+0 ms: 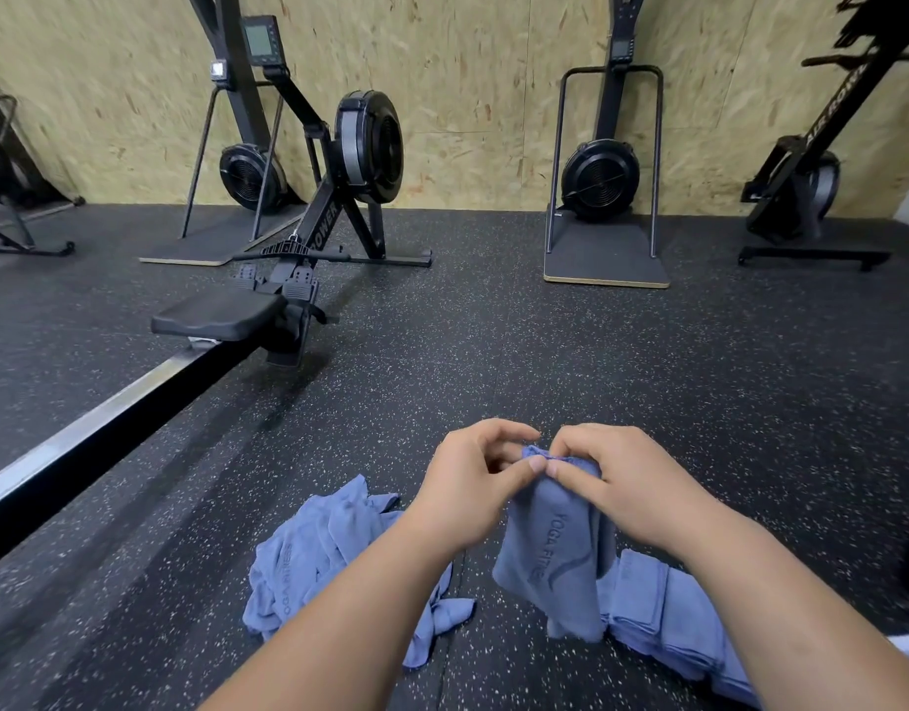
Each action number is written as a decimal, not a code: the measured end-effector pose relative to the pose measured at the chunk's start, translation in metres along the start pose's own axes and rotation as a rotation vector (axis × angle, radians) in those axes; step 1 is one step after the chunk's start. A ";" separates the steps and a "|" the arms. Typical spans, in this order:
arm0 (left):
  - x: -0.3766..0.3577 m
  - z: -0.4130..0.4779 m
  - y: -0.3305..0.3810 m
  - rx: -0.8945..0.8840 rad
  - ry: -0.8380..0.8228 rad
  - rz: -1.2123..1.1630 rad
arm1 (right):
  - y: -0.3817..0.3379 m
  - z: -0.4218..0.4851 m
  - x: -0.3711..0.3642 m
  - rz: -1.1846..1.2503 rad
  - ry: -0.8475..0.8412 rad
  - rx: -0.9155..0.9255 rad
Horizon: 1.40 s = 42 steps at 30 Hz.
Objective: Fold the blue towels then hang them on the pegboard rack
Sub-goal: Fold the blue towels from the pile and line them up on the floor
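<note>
fingers [532,463] of both hands pinch the top edge of a folded towel [555,551], left hand [473,495] and right hand [632,484] thumb to thumb, so it hangs down over the floor [596,351]. under the left arm lies a crumpled blue heap [314,556]; beside the right arm a folded stack [663,608] rests on the floor. a rower [288,279] stands beyond, to the left.
</note>
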<state>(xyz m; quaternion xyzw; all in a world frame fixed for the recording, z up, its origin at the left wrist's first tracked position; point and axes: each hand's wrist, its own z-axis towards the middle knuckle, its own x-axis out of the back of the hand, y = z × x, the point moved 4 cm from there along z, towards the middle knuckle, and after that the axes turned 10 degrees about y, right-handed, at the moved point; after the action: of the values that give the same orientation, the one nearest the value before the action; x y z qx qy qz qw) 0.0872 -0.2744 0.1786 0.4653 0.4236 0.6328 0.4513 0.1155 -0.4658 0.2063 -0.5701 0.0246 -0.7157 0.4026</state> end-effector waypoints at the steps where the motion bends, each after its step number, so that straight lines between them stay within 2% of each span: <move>1: 0.001 0.000 0.000 0.002 0.004 0.011 | 0.001 0.000 -0.001 -0.016 0.006 0.007; 12: 0.032 0.014 -0.004 -0.095 0.141 0.161 | 0.039 -0.007 0.000 -0.075 -0.175 -0.206; 17: 0.062 0.020 -0.007 -0.116 0.269 0.166 | 0.061 -0.012 0.011 -0.155 -0.192 -0.293; 22: 0.098 0.023 -0.008 -0.120 0.491 0.160 | 0.093 -0.021 0.012 -0.348 -0.232 -0.413; 26: 0.114 0.022 -0.014 -0.105 0.543 0.258 | 0.106 -0.023 0.020 -0.405 -0.077 -0.512; 35: 0.116 0.017 -0.010 -0.115 0.583 0.386 | 0.081 -0.016 0.044 -0.565 0.430 -0.448; 42: 0.117 0.016 -0.011 -0.095 0.609 0.481 | 0.076 -0.018 0.051 -0.485 0.475 -0.398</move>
<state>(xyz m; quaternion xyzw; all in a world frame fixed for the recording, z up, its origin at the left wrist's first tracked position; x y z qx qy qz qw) 0.0862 -0.1574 0.1953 0.3208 0.3871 0.8486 0.1649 0.1407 -0.5555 0.2026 -0.4449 0.1199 -0.8833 0.0864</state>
